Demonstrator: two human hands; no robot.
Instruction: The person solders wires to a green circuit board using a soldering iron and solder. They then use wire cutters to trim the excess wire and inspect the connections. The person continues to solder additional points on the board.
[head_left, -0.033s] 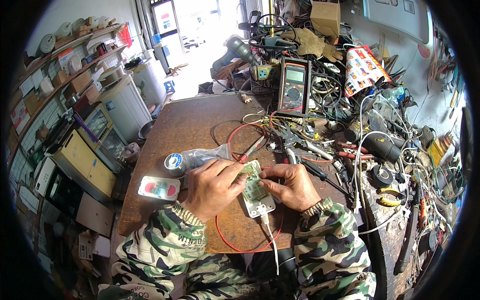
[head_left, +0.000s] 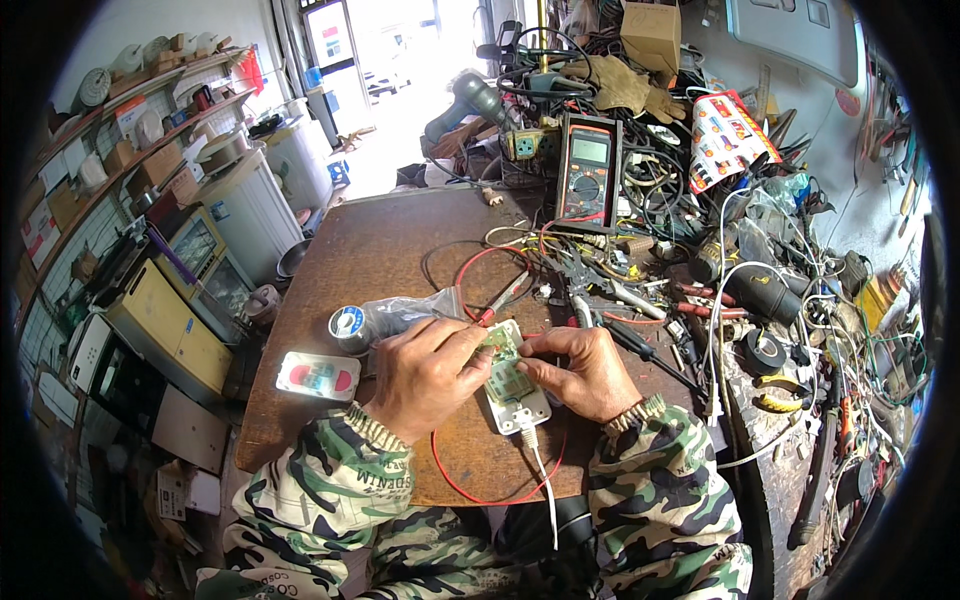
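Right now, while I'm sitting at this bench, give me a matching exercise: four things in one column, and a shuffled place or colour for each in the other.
Things:
1. multimeter
2. circuit board
3. spool
4. tape roll

Descriptions:
A. black, to the right of the right hand
B. blue-and-white end, beside the plastic bag
C. far beyond the right hand, screen showing
D. green, between the left hand and the right hand

Pairs: 1-C, 2-D, 3-B, 4-A
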